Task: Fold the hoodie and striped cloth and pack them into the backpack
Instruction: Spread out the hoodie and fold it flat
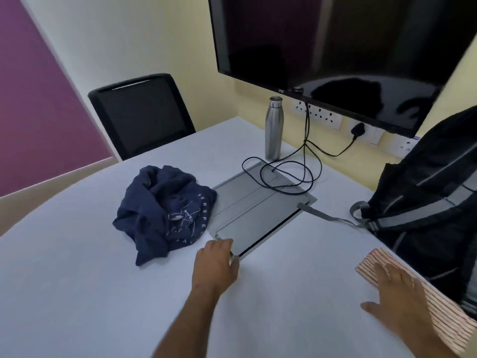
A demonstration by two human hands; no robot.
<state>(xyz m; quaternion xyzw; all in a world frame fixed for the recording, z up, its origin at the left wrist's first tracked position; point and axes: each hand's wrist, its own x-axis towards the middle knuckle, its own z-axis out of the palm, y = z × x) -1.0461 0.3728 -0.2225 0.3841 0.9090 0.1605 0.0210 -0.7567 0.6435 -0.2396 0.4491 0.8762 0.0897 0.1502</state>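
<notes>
A navy hoodie [165,210] with white print lies crumpled on the white table, left of centre. The folded red-and-white striped cloth [438,306] lies at the table's right edge, beside the black backpack [433,202] with grey straps. My right hand [397,298] lies flat on the striped cloth with fingers spread. My left hand [216,264] reaches forward between the hoodie and a grey panel, its fingers curled at the panel's near corner; whether it grips the corner I cannot tell.
A grey flat panel [258,215] sits in the white table [103,293], with a coiled black cable [284,177] on it. A steel bottle [274,129] stands behind. A wall monitor [335,47], sockets and a black chair [142,115] surround the table.
</notes>
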